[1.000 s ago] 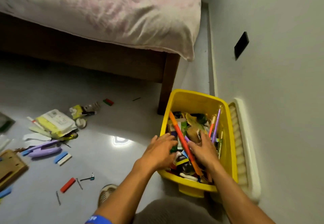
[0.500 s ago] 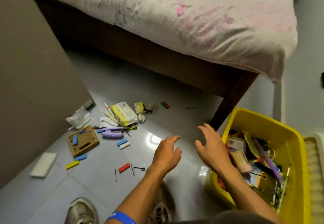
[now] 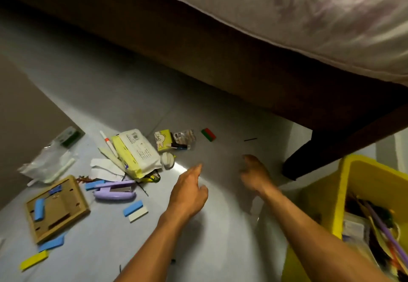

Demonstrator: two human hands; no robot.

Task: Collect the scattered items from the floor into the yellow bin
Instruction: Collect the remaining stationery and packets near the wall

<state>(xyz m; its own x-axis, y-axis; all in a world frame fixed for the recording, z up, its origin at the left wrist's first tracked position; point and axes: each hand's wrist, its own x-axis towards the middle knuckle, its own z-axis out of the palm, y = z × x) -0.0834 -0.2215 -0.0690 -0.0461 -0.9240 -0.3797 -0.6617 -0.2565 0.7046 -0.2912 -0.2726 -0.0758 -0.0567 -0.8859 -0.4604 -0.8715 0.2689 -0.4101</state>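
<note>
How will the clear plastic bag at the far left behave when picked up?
The clear bag looks crumpled and thin, so it will probably flop and sag. Its glossy film may slip in a loose pinch. A pale stick seems to lie inside, so the contents could slide toward one end.

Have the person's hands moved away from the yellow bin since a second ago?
Yes. Both were inside the yellow bin; now the left hand and right hand are out over the floor to its left, reaching toward the scattered items, both holding nothing.

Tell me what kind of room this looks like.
Most likely a bedroom: a wooden bed frame with a mattress stands over a tiled floor strewn with stationery.
</note>
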